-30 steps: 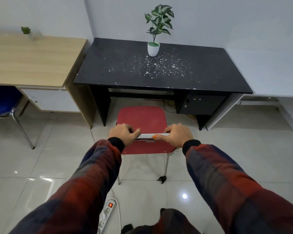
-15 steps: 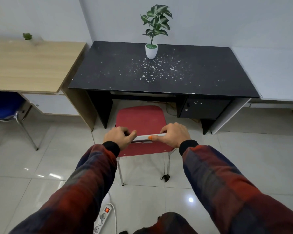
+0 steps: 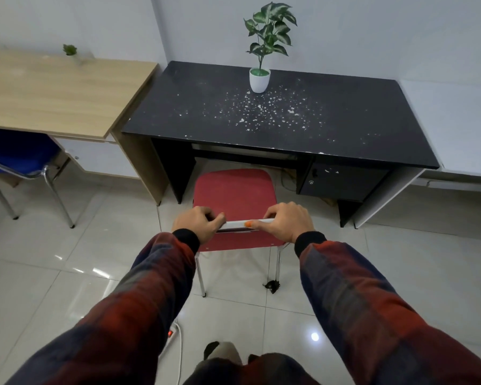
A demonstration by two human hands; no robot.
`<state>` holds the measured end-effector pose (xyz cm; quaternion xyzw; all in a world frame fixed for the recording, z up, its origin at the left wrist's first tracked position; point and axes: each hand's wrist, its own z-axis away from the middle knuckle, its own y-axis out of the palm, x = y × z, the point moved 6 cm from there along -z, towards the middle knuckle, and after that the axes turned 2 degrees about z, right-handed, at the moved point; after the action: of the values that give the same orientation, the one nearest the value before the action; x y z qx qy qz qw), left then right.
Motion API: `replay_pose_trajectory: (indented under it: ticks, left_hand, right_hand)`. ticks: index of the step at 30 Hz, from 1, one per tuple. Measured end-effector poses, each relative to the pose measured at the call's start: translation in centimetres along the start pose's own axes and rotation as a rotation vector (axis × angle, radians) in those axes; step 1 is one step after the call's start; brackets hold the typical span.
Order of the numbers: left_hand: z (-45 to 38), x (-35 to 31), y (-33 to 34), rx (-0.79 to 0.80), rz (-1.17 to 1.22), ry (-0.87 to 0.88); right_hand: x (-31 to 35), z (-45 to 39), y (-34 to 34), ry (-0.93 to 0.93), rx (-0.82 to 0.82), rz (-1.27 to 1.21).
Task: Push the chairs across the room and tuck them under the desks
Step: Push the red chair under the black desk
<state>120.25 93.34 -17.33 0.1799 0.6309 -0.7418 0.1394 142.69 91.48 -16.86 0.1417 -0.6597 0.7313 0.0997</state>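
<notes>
With your left hand (image 3: 196,224) and right hand (image 3: 288,222) gripping the red chair (image 3: 233,194) back at frame centre, push straight, keeping the seat centred in the black desk (image 3: 275,120) kneehole.

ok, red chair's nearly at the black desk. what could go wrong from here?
1. The red padded chair looks lined up near the black desk's drawer unit; a drift right could bump it.
2. A dark cable lies on the floor under the desk; the chair's front legs may snag it.
3. A hard bump could shake the potted plant in the white pot.

Both hands, left and right, grip the backrest.
</notes>
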Motion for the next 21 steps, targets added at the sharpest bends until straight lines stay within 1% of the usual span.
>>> replay_pose_trajectory:
  ticks: [5,9,12,14,18,21]
  left_hand:
    - [-1.6,1.1,-1.0,-0.022,-0.001,0.086]
    - [-4.3,3.8,-2.2,-0.039,0.0,0.135]
    - [-6.7,5.9,-3.4,-0.057,-0.029,0.135]
    - [-8.2,6.5,-3.9,-0.04,-0.027,0.124]
    - [-10.6,6.2,-4.3,-0.011,0.002,0.103]
    - [-11.9,5.1,-3.9,0.004,-0.032,0.108]
  right_hand:
    - [1.0,-1.3,0.4,0.032,-0.005,0.022]
    - [3.4,-2.6,1.2,0.068,-0.008,0.021]
    - [5.2,-4.2,1.8,0.094,-0.017,0.023]
    - [5.8,-5.6,1.9,0.11,-0.019,0.025]
    - [5.4,-8.5,1.4,0.112,-0.015,0.036]
    - [4.2,-10.0,1.0,0.124,-0.007,0.021]
